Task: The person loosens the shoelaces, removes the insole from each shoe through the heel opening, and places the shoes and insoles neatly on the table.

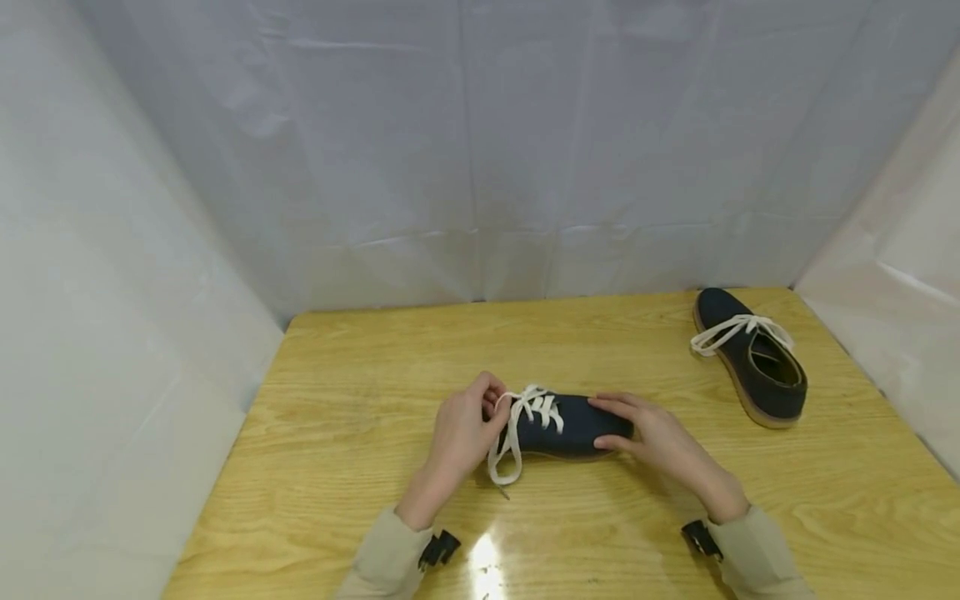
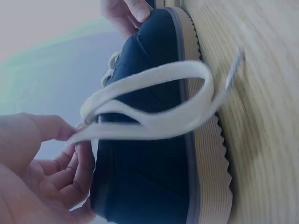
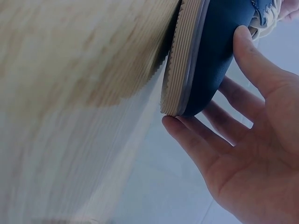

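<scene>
A navy lace-up shoe (image 1: 579,427) lies sole down on the table, its toe to the right. Its white shoelace (image 2: 154,74) is tied in a bow, with one loop and a tipped end hanging over the near side. My left hand (image 1: 463,427) pinches a strand of this lace between thumb and forefinger, close to the knot. At the toe, my right hand (image 1: 663,437) holds the shoe, thumb on the near side and fingers round the front and far side. In the right wrist view the ridged tan sole (image 3: 180,60) shows beside the fingertips.
A second navy shoe (image 1: 780,392) with a white lace bow stands at the back right of the wooden table (image 1: 360,367). Pale sheeting (image 1: 450,150) hangs behind the table and along both sides.
</scene>
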Tool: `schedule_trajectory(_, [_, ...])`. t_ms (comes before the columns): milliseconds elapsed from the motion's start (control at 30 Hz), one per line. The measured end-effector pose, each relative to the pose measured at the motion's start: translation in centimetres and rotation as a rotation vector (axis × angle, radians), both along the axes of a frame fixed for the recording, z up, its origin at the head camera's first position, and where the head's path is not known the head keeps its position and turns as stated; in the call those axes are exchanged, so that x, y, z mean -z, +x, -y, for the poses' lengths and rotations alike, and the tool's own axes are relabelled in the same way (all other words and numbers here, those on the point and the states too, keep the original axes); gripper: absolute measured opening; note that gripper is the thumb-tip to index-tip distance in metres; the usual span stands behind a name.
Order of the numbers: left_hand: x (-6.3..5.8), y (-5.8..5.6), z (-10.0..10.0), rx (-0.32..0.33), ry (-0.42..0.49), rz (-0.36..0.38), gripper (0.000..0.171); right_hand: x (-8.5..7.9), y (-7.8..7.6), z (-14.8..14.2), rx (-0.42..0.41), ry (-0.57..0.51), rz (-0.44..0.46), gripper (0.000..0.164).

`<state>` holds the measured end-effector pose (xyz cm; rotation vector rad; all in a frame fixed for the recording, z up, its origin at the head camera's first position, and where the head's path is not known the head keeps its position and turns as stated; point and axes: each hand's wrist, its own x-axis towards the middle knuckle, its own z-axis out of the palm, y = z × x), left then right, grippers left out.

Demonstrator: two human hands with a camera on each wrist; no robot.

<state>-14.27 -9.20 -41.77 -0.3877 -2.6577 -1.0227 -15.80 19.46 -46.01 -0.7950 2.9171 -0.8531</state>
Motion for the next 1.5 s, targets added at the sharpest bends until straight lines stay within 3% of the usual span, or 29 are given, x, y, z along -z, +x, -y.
schedule_trajectory(467, [-1.0, 0.0, 2.3, 0.034, 0.099, -0.100, 0.008, 0.1, -0.1, 0.1, 0.020, 0.007, 0.008, 0.060])
schedule_trajectory(700, [-1.8, -0.3, 3.8, -0.006, 0.119, -0.154, 0.006, 0.2, -0.1, 0.0, 0.024, 0.005, 0.011, 0.060])
schedule_trajectory(900, [-1.8, -0.2, 5.4, -0.049, 0.136, -0.158, 0.007, 0.2, -0.1, 0.0, 0.018, 0.008, 0.005, 0.060])
schedule_trajectory(1267, [-1.0, 0.3, 7.8, -0.053, 0.135, -0.107, 0.007, 0.1, 0.0, 0.1, 0.020, 0.019, -0.012, 0.060])
schedule_trajectory(1500, [-0.5, 0.3, 9.5, -0.093, 0.136, -0.108, 0.009, 0.0, 0.0, 0.1, 0.020, 0.020, -0.012, 0.060])
